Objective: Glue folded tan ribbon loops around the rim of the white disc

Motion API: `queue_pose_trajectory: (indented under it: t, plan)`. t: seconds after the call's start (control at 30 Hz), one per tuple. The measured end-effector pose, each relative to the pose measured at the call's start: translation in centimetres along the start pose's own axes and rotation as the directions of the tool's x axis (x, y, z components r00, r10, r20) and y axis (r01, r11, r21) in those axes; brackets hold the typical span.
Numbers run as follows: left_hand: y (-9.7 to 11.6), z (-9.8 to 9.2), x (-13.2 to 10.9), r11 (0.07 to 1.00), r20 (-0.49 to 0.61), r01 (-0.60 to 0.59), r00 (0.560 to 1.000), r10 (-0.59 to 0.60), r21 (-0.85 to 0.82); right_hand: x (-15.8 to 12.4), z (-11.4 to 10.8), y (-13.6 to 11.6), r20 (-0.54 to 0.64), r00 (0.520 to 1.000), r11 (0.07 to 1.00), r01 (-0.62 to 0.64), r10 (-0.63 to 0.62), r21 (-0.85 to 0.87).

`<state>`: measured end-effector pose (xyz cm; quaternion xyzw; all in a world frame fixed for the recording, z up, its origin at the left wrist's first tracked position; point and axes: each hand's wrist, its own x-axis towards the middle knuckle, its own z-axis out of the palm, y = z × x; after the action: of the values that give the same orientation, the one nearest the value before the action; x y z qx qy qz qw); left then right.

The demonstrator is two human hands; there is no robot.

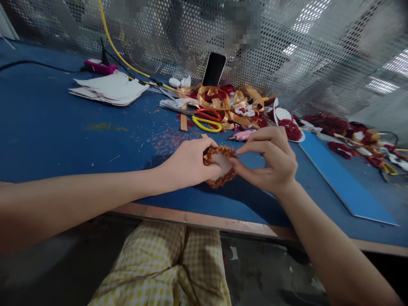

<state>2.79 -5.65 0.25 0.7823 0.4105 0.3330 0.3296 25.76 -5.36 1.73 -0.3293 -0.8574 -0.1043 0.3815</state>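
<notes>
Between both hands, above the blue table near its front edge, is a round white disc (225, 165) edged with fuzzy orange-brown trim. My left hand (188, 163) grips its left side, the thumb lying across the white face. My right hand (270, 159) pinches the trim at the right edge between thumb and fingertips. Just beyond the hands lies a pink glue gun (244, 135), its dark tip pointing left. Scissors (207, 120) with red and yellow handles rest a little farther back.
Orange ribbon (216, 100) and dark red scraps are heaped at the back, before a phone (214, 70) leaning on the perforated metal screen. White sheets (111, 88) are stacked at left. A blue board (344, 178) lies at right. A yellow cable (116, 49) crosses behind.
</notes>
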Motion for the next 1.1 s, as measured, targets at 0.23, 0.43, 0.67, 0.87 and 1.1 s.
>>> queue_pose_trajectory:
  t: [0.23,0.43,0.67,0.87,1.1]
  plan:
    - [-0.22,0.15,-0.02,0.999,0.001,-0.014,1.0,0.014,-0.032,-0.2,0.13,0.1,0.004,0.986,0.981,0.169,-0.169,-0.095]
    - [-0.23,0.21,-0.02,0.999,-0.003,-0.029,1.0,0.029,-0.036,0.07,0.39,-0.12,-0.017,0.971,0.968,0.237,-0.239,-0.08]
    - [-0.15,0.25,-0.04,0.999,0.007,-0.024,1.0,0.024,-0.032,0.12,0.45,-0.23,0.011,0.97,0.963,0.243,-0.244,-0.118]
    - [-0.08,0.25,-0.05,0.999,0.022,-0.03,0.999,0.031,-0.043,-0.06,0.6,-0.14,-0.003,0.974,0.972,0.224,-0.225,-0.073]
    - [-0.17,0.25,-0.08,0.999,0.03,-0.045,0.999,0.045,-0.016,-0.44,0.73,0.02,0.043,0.996,0.996,0.081,-0.08,-0.037]
